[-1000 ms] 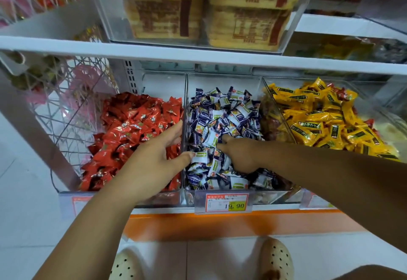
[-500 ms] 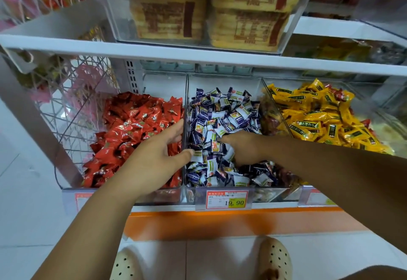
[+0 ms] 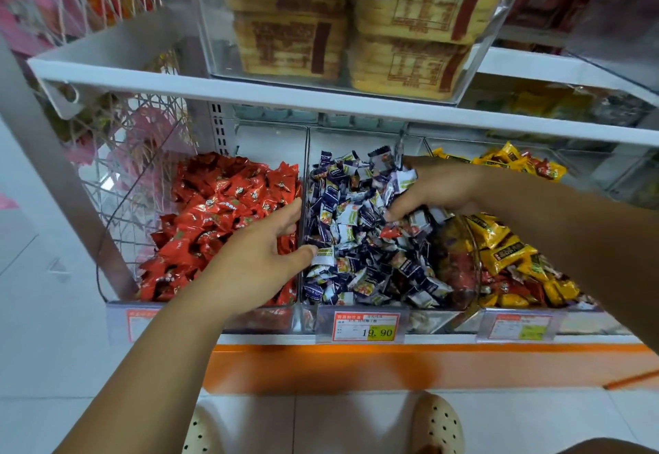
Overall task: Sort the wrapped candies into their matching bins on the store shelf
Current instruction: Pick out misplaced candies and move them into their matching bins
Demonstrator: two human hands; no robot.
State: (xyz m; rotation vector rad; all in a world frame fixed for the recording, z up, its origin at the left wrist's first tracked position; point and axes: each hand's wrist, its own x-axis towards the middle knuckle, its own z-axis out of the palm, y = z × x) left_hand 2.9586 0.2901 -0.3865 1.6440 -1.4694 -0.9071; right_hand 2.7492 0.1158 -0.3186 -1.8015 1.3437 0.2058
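Three clear bins sit side by side on the lower shelf. The left bin (image 3: 249, 139) holds red wrapped candies (image 3: 221, 211). Blue-and-white candies (image 3: 356, 268) fill the middle bin (image 3: 356, 139), and the right bin (image 3: 585, 321) holds yellow candies (image 3: 506, 246) with some red ones mixed in. My left hand (image 3: 256, 261) straddles the wall between the red and blue bins, thumb on the blue side, holding nothing. My right hand (image 3: 438, 189) reaches into the middle bin's far right, fingers spread down onto the blue candies. A single red candy (image 3: 388, 231) lies just below those fingertips.
A white shelf board (image 3: 321, 100) runs close above the bins, with a clear box of tan packets (image 3: 356, 36) on it. Price tags (image 3: 365, 327) hang on the shelf front. A wire rack (image 3: 117, 154) stands at the left. My feet (image 3: 438, 425) are on the tiled floor.
My right hand has moved from the middle of the blue pile toward its far right and spread its fingers. My left hand stays at the divider. The view has come closer.
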